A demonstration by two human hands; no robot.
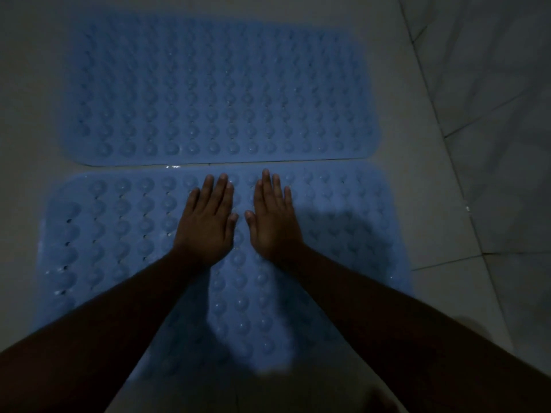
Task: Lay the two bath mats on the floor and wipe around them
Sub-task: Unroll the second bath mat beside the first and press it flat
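- Blue rubber bath mats, two, are laid flat on the pale tiled floor [447, 189], long edges side by side with a thin gap between.
- Far mat [214, 93]: rows of suction cups are seen facing up.
- Near mat [113, 222]: pressed at its far edge by both palms.
- Left hand [205, 222] and right hand [272, 219]: fingers straight, nothing grasped, thumbs nearly touching.
- Lighting is dim; a shadow is cast over the near mat.

Both bare forearms reach forward, converging. The left hand [205, 222] and right hand [272, 219] lie palm-down side by side, fingers straight and together, thumbs nearly touching.
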